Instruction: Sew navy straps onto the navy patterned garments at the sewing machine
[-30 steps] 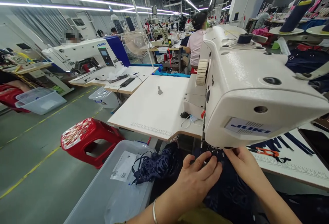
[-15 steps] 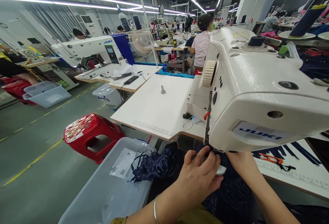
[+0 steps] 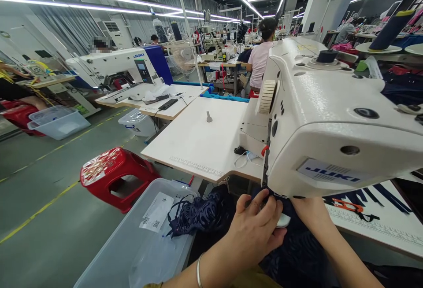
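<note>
The white sewing machine [image 3: 330, 142] fills the right side, its head above both hands. My left hand [image 3: 254, 222] has bent fingers pressed together on navy lace fabric [image 3: 294, 252] just below the needle area. Beside the left fingers shows a rounded white piece [image 3: 283, 221], its kind unclear. My right hand [image 3: 307, 208] reaches under the machine head at the fabric's far side; its fingers are hidden there. The fabric hangs down between my forearms.
A clear plastic bin [image 3: 132, 235] with a paper label stands at lower left, a navy lace garment [image 3: 196, 213] over its edge. A red stool [image 3: 115, 173] is behind it. Orange-handled snips [image 3: 348, 205] and navy strips [image 3: 391, 197] lie on the right tabletop.
The camera view has shifted slightly. Both hands stay at nearly the same place by the needle area, and the fabric shows no clear movement.
</note>
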A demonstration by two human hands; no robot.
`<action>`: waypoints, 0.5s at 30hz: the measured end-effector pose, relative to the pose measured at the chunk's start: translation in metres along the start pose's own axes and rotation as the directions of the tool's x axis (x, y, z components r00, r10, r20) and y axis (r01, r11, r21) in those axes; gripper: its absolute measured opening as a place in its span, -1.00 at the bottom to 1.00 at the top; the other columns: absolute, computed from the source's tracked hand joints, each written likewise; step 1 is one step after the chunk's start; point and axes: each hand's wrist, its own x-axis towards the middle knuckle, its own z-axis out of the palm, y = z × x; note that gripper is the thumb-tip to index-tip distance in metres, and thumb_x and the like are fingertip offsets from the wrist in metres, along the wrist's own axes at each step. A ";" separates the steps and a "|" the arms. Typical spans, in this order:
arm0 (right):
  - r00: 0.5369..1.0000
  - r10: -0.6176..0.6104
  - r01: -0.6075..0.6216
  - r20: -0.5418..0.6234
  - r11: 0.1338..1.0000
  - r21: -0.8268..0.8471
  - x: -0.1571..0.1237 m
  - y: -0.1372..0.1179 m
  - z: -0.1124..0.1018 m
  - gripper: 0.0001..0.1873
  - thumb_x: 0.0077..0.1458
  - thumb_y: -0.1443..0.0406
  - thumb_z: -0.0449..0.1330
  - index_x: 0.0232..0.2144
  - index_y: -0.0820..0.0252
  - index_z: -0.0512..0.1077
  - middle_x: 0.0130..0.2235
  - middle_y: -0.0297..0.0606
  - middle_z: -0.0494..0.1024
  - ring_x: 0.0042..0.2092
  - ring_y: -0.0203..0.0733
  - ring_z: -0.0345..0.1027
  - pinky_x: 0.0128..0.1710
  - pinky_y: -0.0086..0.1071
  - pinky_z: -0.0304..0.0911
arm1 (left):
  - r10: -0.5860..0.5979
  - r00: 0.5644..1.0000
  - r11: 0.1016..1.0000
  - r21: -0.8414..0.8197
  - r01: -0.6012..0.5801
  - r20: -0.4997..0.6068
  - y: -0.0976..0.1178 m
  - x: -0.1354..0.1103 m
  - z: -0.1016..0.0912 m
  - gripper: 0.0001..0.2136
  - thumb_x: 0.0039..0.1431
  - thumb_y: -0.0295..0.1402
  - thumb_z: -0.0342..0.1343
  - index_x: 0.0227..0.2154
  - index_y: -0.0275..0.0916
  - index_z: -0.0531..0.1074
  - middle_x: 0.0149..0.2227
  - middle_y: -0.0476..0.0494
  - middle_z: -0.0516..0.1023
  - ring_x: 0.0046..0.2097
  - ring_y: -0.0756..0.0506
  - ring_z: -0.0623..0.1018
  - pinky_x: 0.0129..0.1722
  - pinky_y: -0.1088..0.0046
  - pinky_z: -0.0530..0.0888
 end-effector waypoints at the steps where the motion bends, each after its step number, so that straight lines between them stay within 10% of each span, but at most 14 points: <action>1: 1.000 0.004 -0.004 0.001 1.000 -0.004 0.000 0.001 0.000 -0.71 0.08 0.13 0.03 -0.50 0.07 0.48 -0.33 -0.06 0.62 0.08 0.19 0.37 0.07 -0.02 0.26 | -0.002 1.000 1.000 -0.002 0.002 0.002 0.000 0.000 0.000 -0.65 0.35 -0.18 -0.04 0.08 -0.21 0.39 0.06 -0.08 0.49 0.21 -0.12 0.32 0.14 0.27 0.11; 15: 1.000 0.003 -0.003 0.024 1.000 -0.018 0.001 0.005 -0.001 -0.70 0.06 0.09 0.05 -0.55 0.03 0.47 -0.40 -0.09 0.62 0.01 0.21 0.42 0.08 0.03 0.23 | -0.008 1.000 0.999 -0.031 0.009 0.027 -0.001 0.000 -0.002 -0.64 0.39 -0.18 -0.09 0.10 -0.22 0.36 0.09 -0.08 0.48 0.22 -0.12 0.30 0.10 0.24 0.10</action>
